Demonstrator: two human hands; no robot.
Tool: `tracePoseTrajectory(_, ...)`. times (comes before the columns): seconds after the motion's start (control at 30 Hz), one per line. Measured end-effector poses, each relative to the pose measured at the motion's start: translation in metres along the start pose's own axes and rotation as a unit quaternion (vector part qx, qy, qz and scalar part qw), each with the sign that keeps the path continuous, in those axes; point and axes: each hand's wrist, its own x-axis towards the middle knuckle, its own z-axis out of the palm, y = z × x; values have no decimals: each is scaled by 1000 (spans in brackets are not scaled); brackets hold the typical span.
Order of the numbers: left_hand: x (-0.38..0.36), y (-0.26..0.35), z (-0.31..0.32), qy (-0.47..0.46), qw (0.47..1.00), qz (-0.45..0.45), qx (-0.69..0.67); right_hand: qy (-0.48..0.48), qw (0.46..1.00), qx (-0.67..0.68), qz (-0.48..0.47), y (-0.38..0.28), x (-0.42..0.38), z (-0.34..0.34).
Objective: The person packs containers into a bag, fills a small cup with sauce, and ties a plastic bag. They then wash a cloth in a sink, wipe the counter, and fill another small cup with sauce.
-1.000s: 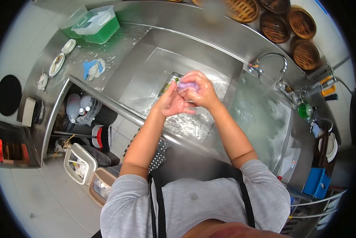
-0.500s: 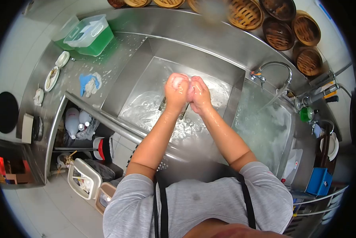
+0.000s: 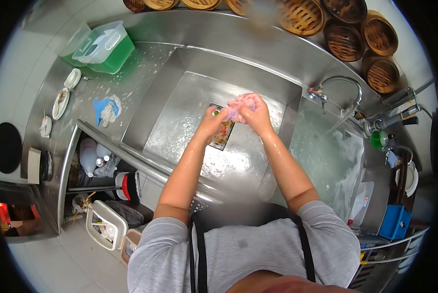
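Observation:
Over the left basin of a steel sink [image 3: 172, 105], my right hand [image 3: 256, 115] is closed round a wet, crumpled pink cloth [image 3: 239, 107]. My left hand [image 3: 212, 122] meets the cloth's left side, its thumb and fingers pressed against it. Both wrists and forearms are wet. Below the hands, a rectangular drain [image 3: 222, 136] holds bits of food scraps, and a thin layer of water covers the basin floor around it.
A faucet [image 3: 343, 80] runs into the water-filled right basin [image 3: 316, 146]. Bamboo steamers [image 3: 302, 17] line the back. On the left counter are a tub of green liquid [image 3: 109, 51], a blue-and-white cloth [image 3: 106, 110] and small dishes [image 3: 60, 103]. Bottles [image 3: 88, 156] stand below.
My hands have moved slightly apart, the left one lower and to the left, and more pink cloth shows between them. The drain is uncovered and the water in the basin has dropped and calmed.

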Motion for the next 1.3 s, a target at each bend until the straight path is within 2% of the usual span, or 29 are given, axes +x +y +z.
tracePoseTrajectory(0.03,-14,21,-6,-110,980,-105,-131,-25,992,-105,-71,-5,-3,2)
tracePoseTrajectory(0.07,-30,47,-7,-215,920,-205,-258,-50,967,-208,-140,-10,-5,5)
tracePoseTrajectory(0.1,-40,61,-1,-300,877,-191,-324,-48,887,-353,-293,-14,-5,10)
tracePoseTrajectory(0.2,-34,50,18,-196,892,-141,-383,-147,828,-388,-377,-10,-5,12)
tracePoseTrajectory(0.23,-37,54,31,-142,888,-163,-405,-112,880,-342,-310,-14,-8,16)
tracePoseTrajectory(0.3,-33,46,44,-12,922,-59,-382,-45,937,-254,-235,0,-6,14)
tracePoseTrajectory(0.33,-31,43,48,52,930,-6,-365,-9,958,-208,-197,8,-4,13)
tracePoseTrajectory(0.37,-35,52,55,60,911,24,-408,29,962,-182,-203,12,-2,15)
tracePoseTrajectory(0.43,-37,66,68,117,916,142,-358,109,986,2,-127,12,0,22)
tracePoseTrajectory(0.47,-39,74,73,145,911,201,-329,147,980,97,-88,11,1,29)
tracePoseTrajectory(0.5,-44,85,77,132,901,244,-333,179,952,246,-42,8,4,37)
tracePoseTrajectory(0.53,-40,83,73,151,903,349,-202,164,937,309,17,0,3,40)
tracePoseTrajectory(0.57,-36,83,67,165,878,444,-63,149,913,371,75,-12,1,46)
tracePoseTrajectory(0.6,-34,83,63,173,828,528,75,132,884,430,131,-19,-1,49)
tracePoseTrajectory(0.63,-34,83,62,150,805,564,107,-41,820,551,150,6,-3,28)
tracePoseTrajectory(0.73,-47,86,58,46,673,674,302,31,891,365,269,-11,-2,25)
tracePoseTrajectory(0.77,-49,83,60,19,675,676,297,-17,888,353,295,-2,0,15)
tracePoseTrajectory(0.83,-52,69,62,-13,641,692,331,-112,875,322,344,24,11,-9)
tracePoseTrajectory(0.93,-70,68,60,-65,582,714,384,-196,856,184,441,-4,12,-4)
tracePoseTrajectory(1.0,-78,67,57,-115,550,716,414,-236,849,83,466,-21,13,4)
tracePoseTrajectory(1.07,-77,67,59,-119,522,746,395,-255,834,7,490,-27,15,12)
tracePoseTrajectory(1.13,-79,64,58,-124,495,765,392,-340,809,-110,466,-25,22,15)
tracePoseTrajectory(1.2,-83,60,52,-135,478,746,444,-412,781,-216,417,-29,23,28)
tracePoseTrajectory(1.3,-86,50,45,-148,451,694,541,-450,705,-460,298,-29,23,52)
